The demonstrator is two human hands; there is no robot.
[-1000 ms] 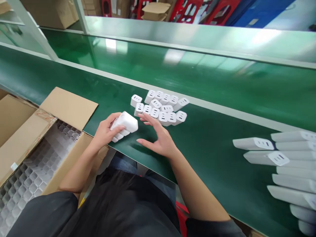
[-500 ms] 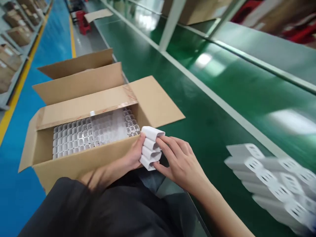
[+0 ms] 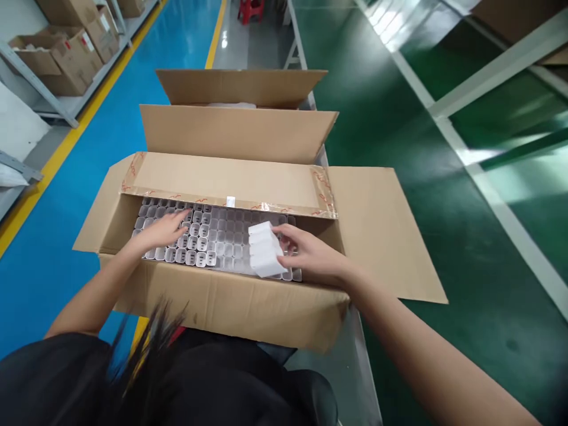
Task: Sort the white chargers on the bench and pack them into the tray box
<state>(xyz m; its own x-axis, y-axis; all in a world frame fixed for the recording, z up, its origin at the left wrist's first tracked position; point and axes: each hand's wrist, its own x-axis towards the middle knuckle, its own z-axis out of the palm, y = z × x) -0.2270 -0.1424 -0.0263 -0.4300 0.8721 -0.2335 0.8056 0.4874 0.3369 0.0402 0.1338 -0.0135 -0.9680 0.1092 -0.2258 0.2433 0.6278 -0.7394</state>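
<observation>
An open cardboard box (image 3: 235,302) holds rows of white rectangular tubes (image 3: 192,242) standing on end. A translucent sheet (image 3: 228,236) covers the middle rows. My left hand (image 3: 166,229) is over the tubes at the left, fingers spread, holding nothing. My right hand (image 3: 306,251) grips a short stack of several white tubes (image 3: 265,251) from its right side, above the right part of the box. Part of the right fingers is hidden behind the stack.
The box's right flap (image 3: 381,231) sticks out over the green surface (image 3: 373,106). Behind stands another open box (image 3: 244,86). Shelves with cartons (image 3: 66,59) are at the upper left, a red stool (image 3: 251,10) at the top.
The view has turned toward the box. My left hand has let go of the tube stack and moved over the box's left part. My right hand has carried the stack over the box.
</observation>
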